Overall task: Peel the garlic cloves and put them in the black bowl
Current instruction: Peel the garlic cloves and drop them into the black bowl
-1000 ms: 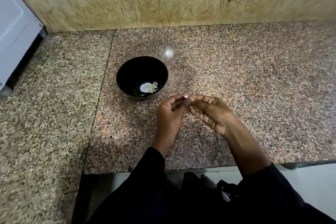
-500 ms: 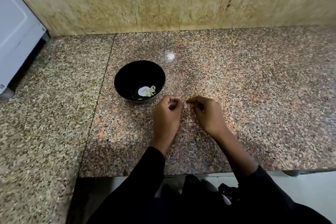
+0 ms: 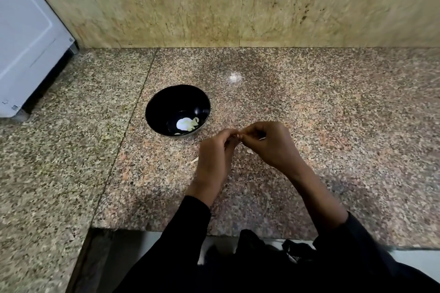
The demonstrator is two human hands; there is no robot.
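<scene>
Two hands meet fingertip to fingertip low over the surface, just right of the bowl. Step in hand, as I read it: peeling a clove. The clove itself is almost wholly hidden; only a pale speck shows where the fingers join, so how much skin is left cannot be told.

Left hand: back to the camera, fingers curled in, pinching at the speck. Right hand: also curled, thumb and forefinger pinching the same point from the other side, wrist angled in from the right. Both grasp the clove between them, neither slack.

Bowl stands apart from the hands, holding pale peeled garlic at its bottom. Pale scraps, likely skin, lie on the surface: one beside the left hand, one under the right.

Next move likely calls for stripping off what skin remains, then a short carry left and away to drop the clove in the bowl.
</scene>
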